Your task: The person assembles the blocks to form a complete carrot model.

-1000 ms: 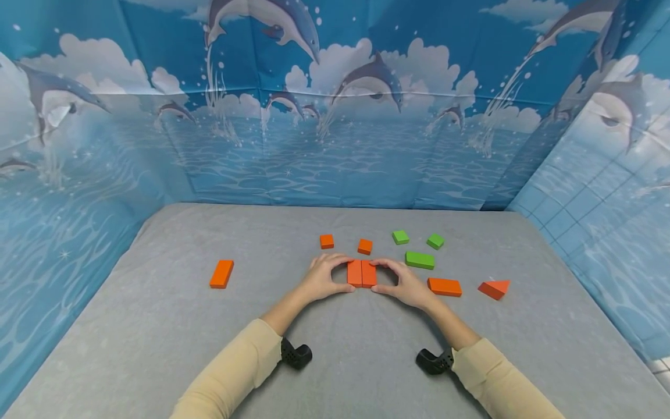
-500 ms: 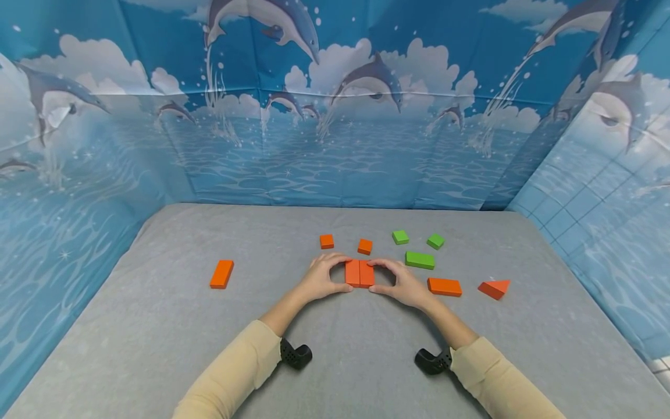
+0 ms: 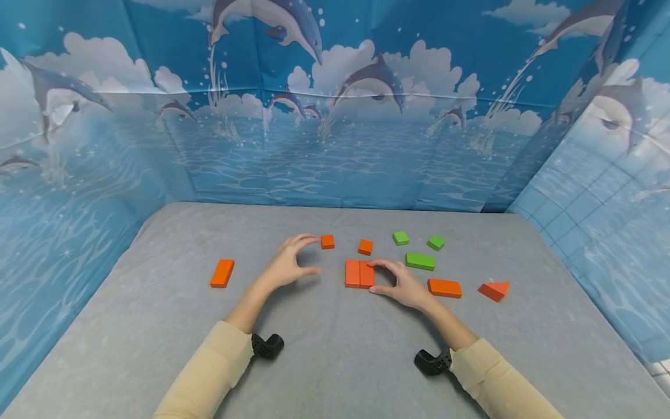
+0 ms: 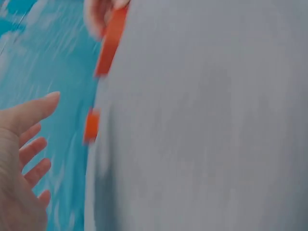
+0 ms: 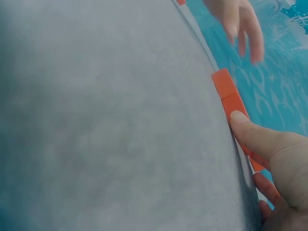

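Two red-orange rectangular blocks lie side by side with long edges together mid-table: the left block (image 3: 352, 273) and the right block (image 3: 367, 274). My right hand (image 3: 405, 286) pinches the right block by its near and far ends, thumb on the near end, as the right wrist view also shows. Off to the left of the pair, my left hand (image 3: 285, 266) holds nothing, its thumb and fingers spread apart. Its fingertips are just left of a small orange block (image 3: 327, 242) in the head view. Blur softens the left wrist view, where the left hand (image 4: 21, 149) is apart from every block.
On the grey cloth (image 3: 335, 361) lie another small orange block (image 3: 365, 247), a green rectangular block (image 3: 420, 261), two small green pieces (image 3: 401, 237), an orange block (image 3: 445, 287), a red triangular block (image 3: 494, 290) and an orange block (image 3: 222, 273) far left. A dolphin-print curtain (image 3: 314, 151) surrounds the table.
My left hand has let go of the left block and drawn away to the left, opening. The paired blocks shifted slightly left earlier; the right hand keeps its grip.
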Demonstrator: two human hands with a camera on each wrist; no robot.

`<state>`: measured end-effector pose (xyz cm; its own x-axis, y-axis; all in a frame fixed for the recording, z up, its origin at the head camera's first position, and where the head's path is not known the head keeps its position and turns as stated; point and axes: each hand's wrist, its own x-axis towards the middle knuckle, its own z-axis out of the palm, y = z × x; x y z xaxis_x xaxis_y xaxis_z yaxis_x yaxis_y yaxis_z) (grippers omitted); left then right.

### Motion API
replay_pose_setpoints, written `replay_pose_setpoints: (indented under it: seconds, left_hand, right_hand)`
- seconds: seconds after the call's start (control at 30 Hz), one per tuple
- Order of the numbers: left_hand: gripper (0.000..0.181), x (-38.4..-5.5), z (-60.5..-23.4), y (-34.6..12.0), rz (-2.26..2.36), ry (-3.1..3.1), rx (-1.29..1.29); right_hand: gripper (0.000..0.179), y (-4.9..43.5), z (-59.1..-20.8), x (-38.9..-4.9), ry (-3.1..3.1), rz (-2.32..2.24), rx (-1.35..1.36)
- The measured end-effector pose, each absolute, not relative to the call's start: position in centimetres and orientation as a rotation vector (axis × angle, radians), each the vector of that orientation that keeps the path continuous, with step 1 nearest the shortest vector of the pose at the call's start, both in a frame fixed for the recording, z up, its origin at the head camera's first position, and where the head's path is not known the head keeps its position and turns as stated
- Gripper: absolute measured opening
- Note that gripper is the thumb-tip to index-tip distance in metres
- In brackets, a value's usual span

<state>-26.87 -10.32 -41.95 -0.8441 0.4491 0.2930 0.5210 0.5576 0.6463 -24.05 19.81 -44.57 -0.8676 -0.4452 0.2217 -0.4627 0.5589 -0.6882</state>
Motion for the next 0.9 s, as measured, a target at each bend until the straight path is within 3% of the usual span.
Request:
replay_pose_setpoints:
  seconds: [0.43, 0.9]
  left_hand:
    - [0.069, -24.1, -42.4, -26.1, -1.069, -2.881, -0.528]
    - [0.067, -23.1, -43.2, -28.4, -1.173, -2.905, -0.484]
  right_hand:
    - [0.053, 20.0, -44.7, -24.1, -2.744, 1.222, 0.825]
    - [0.053, 20.0, -44.9, -24.1, -2.737, 1.234, 0.823]
